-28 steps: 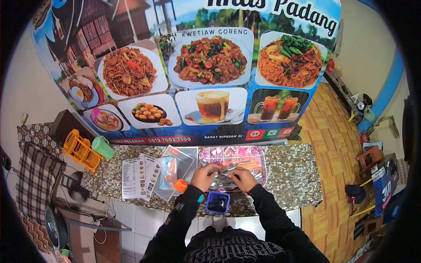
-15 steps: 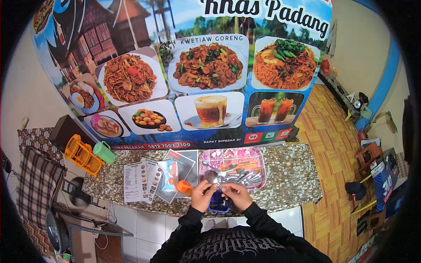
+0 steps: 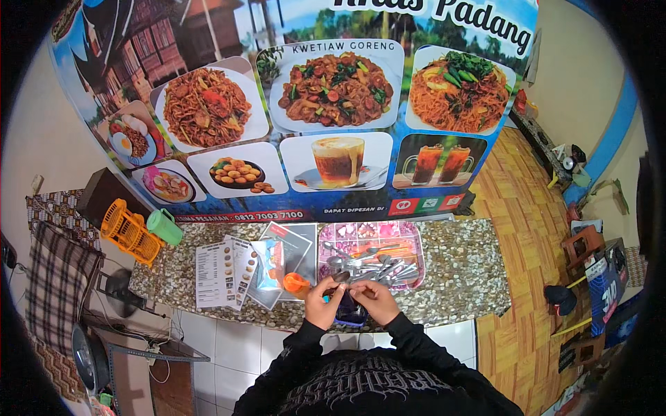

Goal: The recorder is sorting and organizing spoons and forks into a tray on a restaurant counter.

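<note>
A metal spoon (image 3: 341, 276) is held bowl up over the near edge of the counter. My left hand (image 3: 323, 305) pinches its handle, with the thumb and fingers closed. Opposite it, my right hand (image 3: 375, 303) is also closed, its fingertips together at the lower part of the handle. Beneath both hands is a dark blue container (image 3: 352, 324), partly covered by them; its contents are too dark to make out. Just beyond lies a pink patterned tray (image 3: 420, 244) with compartments, holding many metal spoons and forks and some orange-handled cutlery.
Left of my hands are an orange cup (image 3: 295, 282), a blue-and-white packet (image 3: 269, 265) and printed menu sheets (image 3: 214, 275). An orange plastic rack (image 3: 128, 232) and a green jug (image 3: 164, 227) stand at the counter's left end. A tall food banner (image 3: 333, 139) rises along the far edge.
The view has shifted slightly, with the banner and the tray sitting higher. The spoon's bowl has turned in my fingers and looks darker. Both hands stay close together above the blue container.
</note>
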`<state>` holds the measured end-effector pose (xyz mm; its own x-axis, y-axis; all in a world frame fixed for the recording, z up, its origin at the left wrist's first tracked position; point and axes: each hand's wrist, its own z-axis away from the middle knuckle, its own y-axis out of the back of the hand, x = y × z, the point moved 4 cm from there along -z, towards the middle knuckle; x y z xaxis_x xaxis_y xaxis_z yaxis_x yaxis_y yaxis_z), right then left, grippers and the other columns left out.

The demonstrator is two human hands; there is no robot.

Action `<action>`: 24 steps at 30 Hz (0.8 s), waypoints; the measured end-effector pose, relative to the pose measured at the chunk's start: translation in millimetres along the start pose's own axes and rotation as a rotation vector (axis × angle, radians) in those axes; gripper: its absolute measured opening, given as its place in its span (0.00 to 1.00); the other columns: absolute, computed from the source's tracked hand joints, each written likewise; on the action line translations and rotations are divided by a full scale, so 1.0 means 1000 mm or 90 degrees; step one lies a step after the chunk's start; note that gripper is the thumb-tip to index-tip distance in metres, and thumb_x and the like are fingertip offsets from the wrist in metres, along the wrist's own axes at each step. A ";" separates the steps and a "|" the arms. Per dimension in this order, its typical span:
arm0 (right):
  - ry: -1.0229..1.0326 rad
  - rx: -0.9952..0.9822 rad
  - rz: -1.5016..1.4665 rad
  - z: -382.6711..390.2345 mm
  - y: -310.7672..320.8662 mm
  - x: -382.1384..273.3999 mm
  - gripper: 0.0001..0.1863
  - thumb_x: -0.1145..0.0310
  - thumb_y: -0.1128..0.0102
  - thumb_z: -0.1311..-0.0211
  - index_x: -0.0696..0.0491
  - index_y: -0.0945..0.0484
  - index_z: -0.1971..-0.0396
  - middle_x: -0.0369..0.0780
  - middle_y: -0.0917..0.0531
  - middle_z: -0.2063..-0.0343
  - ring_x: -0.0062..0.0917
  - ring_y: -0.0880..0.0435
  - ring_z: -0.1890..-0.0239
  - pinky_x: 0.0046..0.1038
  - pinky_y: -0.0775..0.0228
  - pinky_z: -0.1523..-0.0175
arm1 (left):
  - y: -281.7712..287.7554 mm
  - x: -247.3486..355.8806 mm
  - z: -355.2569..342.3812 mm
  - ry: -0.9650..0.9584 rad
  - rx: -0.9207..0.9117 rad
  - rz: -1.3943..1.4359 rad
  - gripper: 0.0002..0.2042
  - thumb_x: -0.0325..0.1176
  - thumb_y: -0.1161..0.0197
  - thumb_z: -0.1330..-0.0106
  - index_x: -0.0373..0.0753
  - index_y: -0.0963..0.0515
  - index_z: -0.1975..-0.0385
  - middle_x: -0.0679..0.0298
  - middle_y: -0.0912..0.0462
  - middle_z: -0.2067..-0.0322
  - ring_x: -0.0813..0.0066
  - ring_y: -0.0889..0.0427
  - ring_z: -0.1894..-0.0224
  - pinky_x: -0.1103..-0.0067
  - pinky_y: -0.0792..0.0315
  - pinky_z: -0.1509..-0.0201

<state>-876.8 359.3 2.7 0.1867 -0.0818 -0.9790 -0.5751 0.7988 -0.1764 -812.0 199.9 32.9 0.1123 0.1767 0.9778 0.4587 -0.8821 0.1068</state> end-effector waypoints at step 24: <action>0.259 0.042 0.509 0.029 -0.002 -0.055 0.12 0.75 0.34 0.41 0.56 0.16 0.56 0.46 0.14 0.62 0.42 0.15 0.59 0.38 0.22 0.54 | -0.017 -0.027 0.004 -0.035 -0.237 -0.188 0.12 0.25 0.34 0.37 0.34 0.19 0.54 0.51 0.14 0.66 0.59 0.12 0.65 0.72 0.22 0.62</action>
<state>-862.7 379.0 59.5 -0.5529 0.3191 -0.7697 -0.3628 0.7393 0.5672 -819.6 212.3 4.4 0.0752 0.4580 0.8858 0.1327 -0.8850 0.4463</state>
